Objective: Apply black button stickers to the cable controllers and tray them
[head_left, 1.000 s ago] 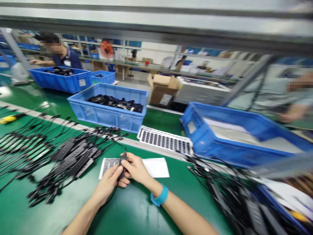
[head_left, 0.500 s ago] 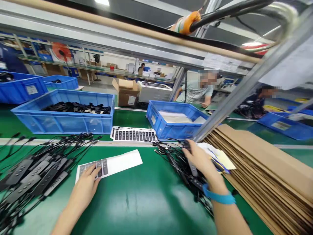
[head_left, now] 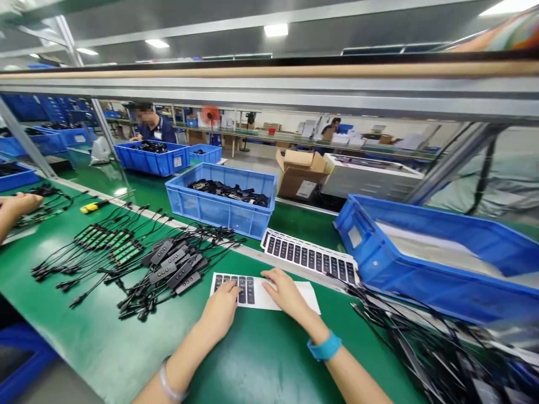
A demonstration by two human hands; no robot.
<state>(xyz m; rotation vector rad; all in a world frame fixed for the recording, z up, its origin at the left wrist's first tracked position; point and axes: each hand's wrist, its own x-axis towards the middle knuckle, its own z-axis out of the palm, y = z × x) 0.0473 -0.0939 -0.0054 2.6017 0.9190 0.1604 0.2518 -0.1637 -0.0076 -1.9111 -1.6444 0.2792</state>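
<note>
Your label sheet lies flat on the green bench, straight in front of you, and it looks more than half used. Its right-hand stretch is bare white backing; only a short run of dark labels remains at the left end, some of them hidden under your fingers. Your left hand is on that run, fingers curled and thumb close to the index finger. You may be lifting a label's edge, but I cannot tell whether anything is pinched. Your right hand is palm down over the bare part, fingers loosely spread, with nothing seen in its grasp.

More labels are waiting: beyond your sheet, the spare label sheets lie beside the middle blue bin, and the top one shows a long row of labels.

To your left, black button controllers with cables lie in a heap, cases on; whether they bear labels is too small to tell. Further left, green circuit boards with leads lie uncased, so those look less far along. On your right, a tangle of black cables is too blurred to judge how finished it is.
</note>
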